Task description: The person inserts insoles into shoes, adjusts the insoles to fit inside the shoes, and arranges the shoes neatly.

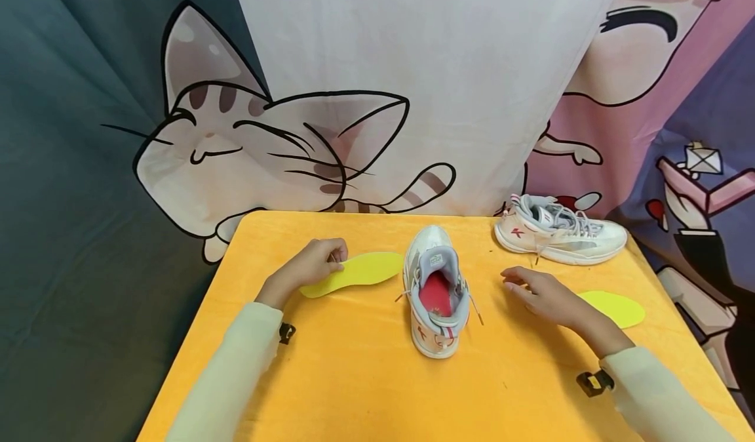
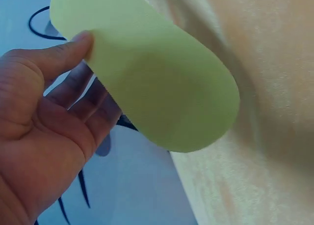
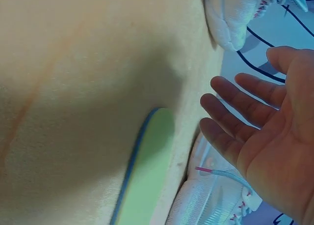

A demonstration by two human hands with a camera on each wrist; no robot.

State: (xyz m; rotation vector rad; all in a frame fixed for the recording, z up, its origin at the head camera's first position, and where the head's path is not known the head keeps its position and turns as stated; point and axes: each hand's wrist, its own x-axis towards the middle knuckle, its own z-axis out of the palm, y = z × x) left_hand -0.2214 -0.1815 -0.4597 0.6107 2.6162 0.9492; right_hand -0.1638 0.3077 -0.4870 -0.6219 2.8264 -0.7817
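Observation:
My left hand (image 1: 315, 263) pinches the edge of a yellow insole (image 1: 367, 270) between thumb and fingers; the left wrist view shows the thumb on top and the fingers beneath. The insole is lifted off the table, left of a white sneaker (image 1: 428, 245). That sneaker stands upright with its toe pointing away and a red lining (image 1: 435, 294) inside. My right hand (image 1: 545, 298) hovers to the sneaker's right, fingers apart and holding nothing. A second yellow insole (image 1: 616, 307) lies on the table beside and partly behind the right hand; its blue edge shows in the right wrist view.
Another white sneaker (image 1: 563, 232) stands side-on at the table's far right corner, laces in place. The table (image 1: 354, 389) has a yellow-orange cover. Behind its far edge hangs a printed curtain (image 1: 442, 48) with a cartoon cat.

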